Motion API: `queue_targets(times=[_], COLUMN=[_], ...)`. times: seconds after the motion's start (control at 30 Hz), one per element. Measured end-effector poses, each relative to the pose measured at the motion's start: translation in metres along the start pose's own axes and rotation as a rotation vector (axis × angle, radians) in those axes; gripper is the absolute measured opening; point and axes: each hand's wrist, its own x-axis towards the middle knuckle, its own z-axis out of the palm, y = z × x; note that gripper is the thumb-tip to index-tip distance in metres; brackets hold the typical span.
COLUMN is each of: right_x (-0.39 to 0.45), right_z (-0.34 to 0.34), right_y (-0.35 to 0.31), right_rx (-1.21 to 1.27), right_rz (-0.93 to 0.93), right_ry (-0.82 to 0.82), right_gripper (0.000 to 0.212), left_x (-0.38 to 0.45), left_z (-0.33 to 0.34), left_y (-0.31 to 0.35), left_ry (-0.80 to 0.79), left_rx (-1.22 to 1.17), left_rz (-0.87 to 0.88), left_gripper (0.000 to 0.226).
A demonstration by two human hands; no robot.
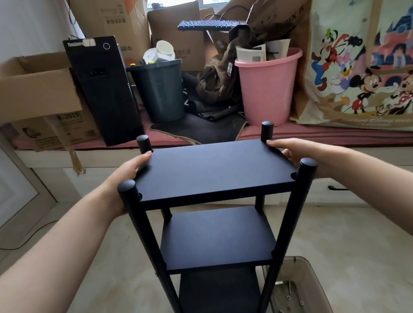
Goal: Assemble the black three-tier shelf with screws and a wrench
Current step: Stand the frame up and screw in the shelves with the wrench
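The black three-tier shelf (pixel 216 238) stands upright on the floor with all three boards on its four posts, my left hand (pixel 126 176) and right hand (pixel 295 153) gripping its top board's ends, loose screws (pixel 290 297) remaining in the tray (pixel 314 283) beside its base, so assembly appears nearly complete.

"ThinkCentre" (partly covered) on computer tower (pixel 103 90)

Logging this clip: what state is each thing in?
shelf: upright, three boards mounted
left hand: grips top board's left edge
right hand: grips top board's right edge
tray: loose screws inside
pink bin: upright, papers inside
dark bin: upright, full
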Motion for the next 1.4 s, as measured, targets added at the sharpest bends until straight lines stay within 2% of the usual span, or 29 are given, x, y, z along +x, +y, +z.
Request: queue_targets(times=[0.17,0.27,0.37,0.57,0.7,0.8,0.9,1.0,1.1,1.2,1.3,1.4], right_x=[-0.013,-0.022,-0.024,-0.031,-0.036,-0.041,-0.044,-0.047,-0.050,-0.058,-0.069,-0.078], right_z=[0.006,0.013,0.020,0.027,0.031,0.036,0.042,0.054,0.070,0.090,0.113,0.138], right_y=[0.034,0.045,0.054,0.053,0.056,0.056,0.054,0.054,0.054,0.055,0.057,0.060], right_rx=[0.252,0.347,0.423,0.456,0.444,0.484,0.545,0.612,0.680,0.693,0.732,0.753], right_rz=[-0.085,-0.133,-0.167,-0.176,-0.167,-0.183,-0.194,-0.217,-0.242,-0.276,-0.290,-0.304], right_ry=[-0.110,-0.132,-0.130,-0.089,-0.084,-0.068,-0.027,0.004,0.039,0.068,0.112,0.131], right_gripper=[0.038,0.028,0.025,0.022,0.022,0.020,0.019,0.017,0.012,0.016,0.018,0.019], left_x=[-0.020,-0.028,-0.034,-0.042,-0.044,-0.043,-0.043,-0.050,-0.058,-0.072,-0.085,-0.101], left_z=[-0.007,-0.005,0.000,0.003,0.002,0.006,0.006,0.006,0.011,0.022,0.041,0.067], left_y=[-0.024,-0.033,-0.037,-0.039,-0.042,-0.039,-0.041,-0.055,-0.067,-0.074,-0.088,-0.097], left_ry=[-0.082,-0.054,-0.027,-0.013,-0.030,0.005,0.188,0.452,0.596,0.730,0.681,0.474], left_rx=[-0.081,-0.165,-0.221,-0.246,-0.270,-0.302,-0.362,-0.230,-0.213,-0.176,-0.059,0.058], left_rz=[0.016,0.061,0.092,0.057,0.059,0.077,0.123,0.240,0.358,0.453,0.458,0.482], left_gripper=[0.029,0.015,0.012,0.033,0.030,0.017,0.016,0.019,0.017,0.017,0.021,0.033])
